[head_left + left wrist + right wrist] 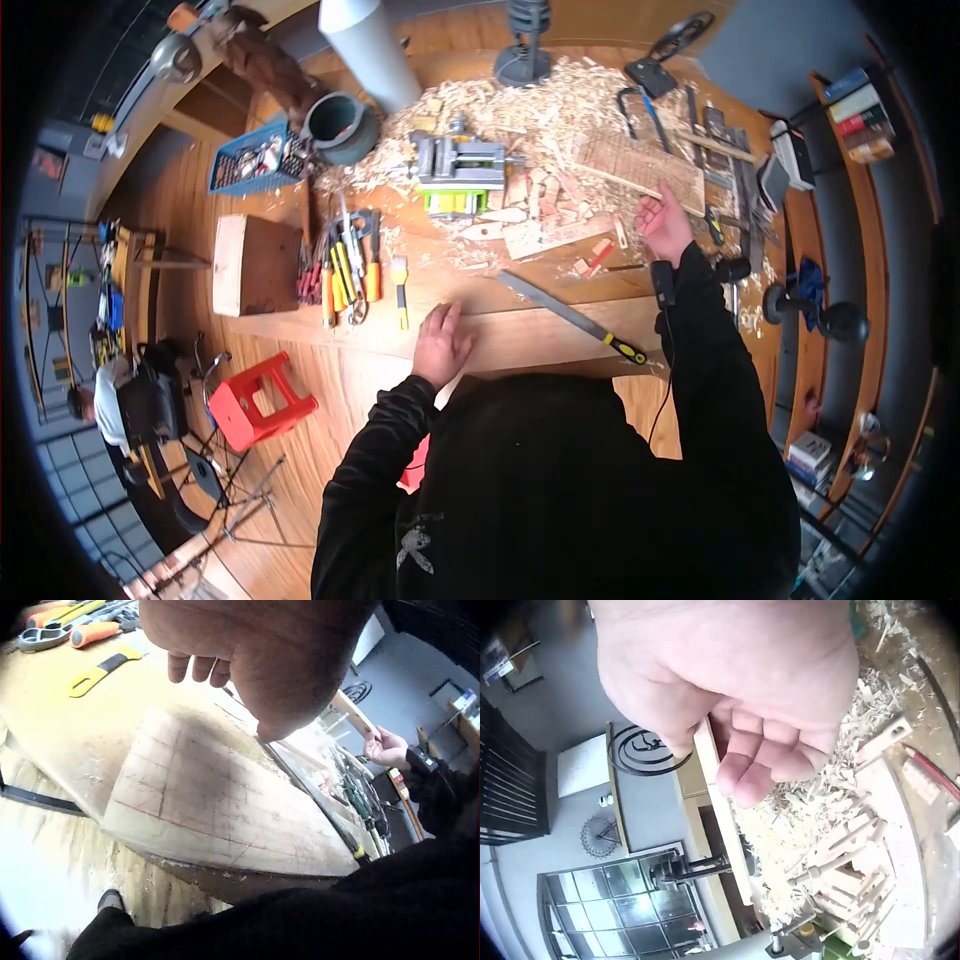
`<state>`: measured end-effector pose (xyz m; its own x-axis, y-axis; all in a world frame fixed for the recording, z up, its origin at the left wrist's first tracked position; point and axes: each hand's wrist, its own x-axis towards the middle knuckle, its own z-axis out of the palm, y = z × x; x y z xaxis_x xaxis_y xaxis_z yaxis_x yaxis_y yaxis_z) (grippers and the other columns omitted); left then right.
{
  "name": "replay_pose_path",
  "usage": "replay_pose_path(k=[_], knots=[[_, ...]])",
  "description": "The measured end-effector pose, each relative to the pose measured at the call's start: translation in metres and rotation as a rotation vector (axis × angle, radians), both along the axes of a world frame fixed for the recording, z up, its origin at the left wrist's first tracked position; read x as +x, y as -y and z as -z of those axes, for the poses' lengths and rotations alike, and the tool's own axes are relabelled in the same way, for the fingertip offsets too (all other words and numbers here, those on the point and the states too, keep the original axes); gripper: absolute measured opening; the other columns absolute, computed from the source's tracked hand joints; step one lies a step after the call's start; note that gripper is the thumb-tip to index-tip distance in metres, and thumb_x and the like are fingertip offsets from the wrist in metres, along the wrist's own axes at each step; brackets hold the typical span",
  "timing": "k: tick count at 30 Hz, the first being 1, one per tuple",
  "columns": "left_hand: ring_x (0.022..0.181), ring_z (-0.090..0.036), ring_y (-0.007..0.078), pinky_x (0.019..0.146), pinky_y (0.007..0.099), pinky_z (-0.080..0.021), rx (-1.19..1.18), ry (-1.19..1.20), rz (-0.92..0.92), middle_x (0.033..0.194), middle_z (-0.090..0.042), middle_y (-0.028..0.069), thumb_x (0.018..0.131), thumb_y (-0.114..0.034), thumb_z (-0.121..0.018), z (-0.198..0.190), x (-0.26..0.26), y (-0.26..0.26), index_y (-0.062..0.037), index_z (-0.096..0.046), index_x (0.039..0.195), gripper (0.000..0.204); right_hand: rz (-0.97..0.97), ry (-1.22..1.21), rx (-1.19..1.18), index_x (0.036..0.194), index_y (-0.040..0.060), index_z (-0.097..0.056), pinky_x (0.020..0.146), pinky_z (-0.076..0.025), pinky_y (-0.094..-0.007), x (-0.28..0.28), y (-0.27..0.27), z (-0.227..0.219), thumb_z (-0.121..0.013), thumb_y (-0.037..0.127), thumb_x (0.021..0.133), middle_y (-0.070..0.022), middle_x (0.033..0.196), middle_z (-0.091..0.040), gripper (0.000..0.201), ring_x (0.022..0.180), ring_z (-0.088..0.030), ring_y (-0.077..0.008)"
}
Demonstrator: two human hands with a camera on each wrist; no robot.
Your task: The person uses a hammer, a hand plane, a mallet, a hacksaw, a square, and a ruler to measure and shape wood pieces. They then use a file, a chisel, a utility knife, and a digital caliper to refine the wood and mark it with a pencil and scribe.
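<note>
My right hand [664, 228] pinches the near corner of a flat wooden board [625, 160], thumb on one side and fingers on the other. In the right wrist view the board [726, 825] shows as a thin pale edge, raised over the shavings. My left hand [440, 345] hangs loosely over the bench's front edge, holding nothing. Below it in the left wrist view lies a pale wooden plank [217, 802] with pencil grid lines and a red curve. A long rasp [570, 312] with a black and yellow handle lies between the hands.
A vise [460, 165] stands mid-bench among wood shavings [560, 95] and offcuts. Left of it are orange-handled tools [350, 260], a yellow-handled brush [401, 290], a wooden block [255, 265] and a blue basket [258, 160]. A red stool [262, 400] stands on the floor.
</note>
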<state>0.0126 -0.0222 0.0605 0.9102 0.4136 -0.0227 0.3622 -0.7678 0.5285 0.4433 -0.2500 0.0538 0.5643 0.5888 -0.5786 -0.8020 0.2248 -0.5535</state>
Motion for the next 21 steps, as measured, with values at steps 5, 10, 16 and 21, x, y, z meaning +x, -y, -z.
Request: replay_pose_path(k=[5,10,16,21], knots=[[0.123,-0.045,0.0415,0.104,0.0467,-0.038,0.029,-0.054,-0.189,0.130,-0.049,0.0261,0.082,-0.021,-0.069,0.011,-0.035,-0.005,0.0012,-0.046,0.134,0.061,-0.091,-0.074,-0.051,0.079,0.0082,-0.063,0.070,-0.048,-0.0311,0.035,-0.038,0.021,-0.061,0.049,0.092,-0.0030,0.075,-0.066,0.043,0.074,-0.063,-0.0187],[0.121,-0.047,0.0412,0.103,0.0461,-0.039,0.037,-0.115,-0.383,0.130,-0.049,0.0269,0.084,-0.022,-0.069,0.006,-0.058,-0.018,0.0021,-0.046,0.134,0.060,-0.176,-0.081,-0.063,0.081,0.0083,-0.063,0.068,-0.050,-0.0328,0.061,-0.067,0.044,-0.062,0.050,0.091,-0.0028,0.075,-0.066,0.043,0.074,-0.063,-0.0179],[0.119,-0.048,0.0409,0.102,0.0454,-0.040,0.047,-0.107,-0.537,0.128,-0.050,0.0271,0.086,-0.023,-0.068,0.014,-0.079,-0.034,0.0036,-0.045,0.135,0.061,-0.269,-0.039,-0.248,0.088,0.0116,-0.061,0.064,-0.048,-0.0295,0.070,-0.073,0.063,-0.066,0.053,0.087,-0.0006,0.078,-0.066,0.042,0.070,-0.063,-0.0154],[0.119,-0.048,0.0411,0.102,0.0451,-0.040,0.030,-0.103,-0.572,0.129,-0.050,0.0272,0.085,-0.022,-0.067,0.025,-0.075,-0.046,0.0045,-0.044,0.136,0.061,-0.228,0.064,-0.362,0.090,0.0127,-0.061,0.064,-0.048,-0.0295,0.048,-0.059,0.046,-0.065,0.043,0.091,0.0006,0.076,-0.064,0.031,0.072,-0.063,-0.0151]])
